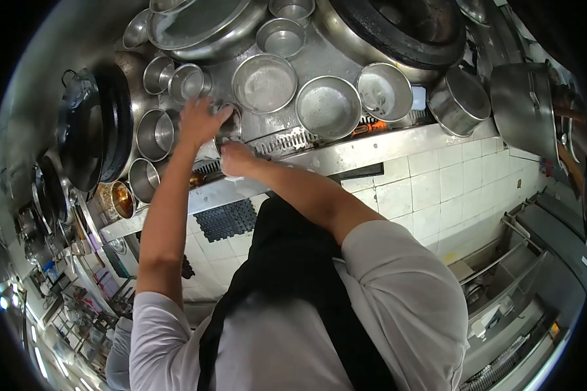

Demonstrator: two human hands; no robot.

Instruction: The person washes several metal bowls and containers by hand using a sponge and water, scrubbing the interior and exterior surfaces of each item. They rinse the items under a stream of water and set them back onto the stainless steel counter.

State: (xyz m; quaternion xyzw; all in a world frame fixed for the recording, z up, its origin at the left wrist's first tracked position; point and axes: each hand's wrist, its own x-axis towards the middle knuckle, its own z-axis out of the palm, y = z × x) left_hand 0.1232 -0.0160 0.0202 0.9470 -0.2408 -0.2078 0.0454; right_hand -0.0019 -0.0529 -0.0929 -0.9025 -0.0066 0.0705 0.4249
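My left hand (201,122) reaches over the metal counter with its fingers spread and thumb out, slightly blurred. Its thumb is at the edge of a small steel pot (231,125), partly hidden between my two hands. My right hand (237,160) is closed at the near end of that pot, close to the counter's front edge; its fingertips are hidden. Left of my left hand is another steel pot (155,134). Just beyond it stands a smaller steel pot (188,83). A wide steel bowl (265,83) lies to the right.
More steel bowls (328,107) line the counter (346,154) to the right, with an orange object (369,126) behind its edge. A large dark wok ring (398,26) is at the back. Black pans (85,130) stand at left, above a pot of brown liquid (121,199).
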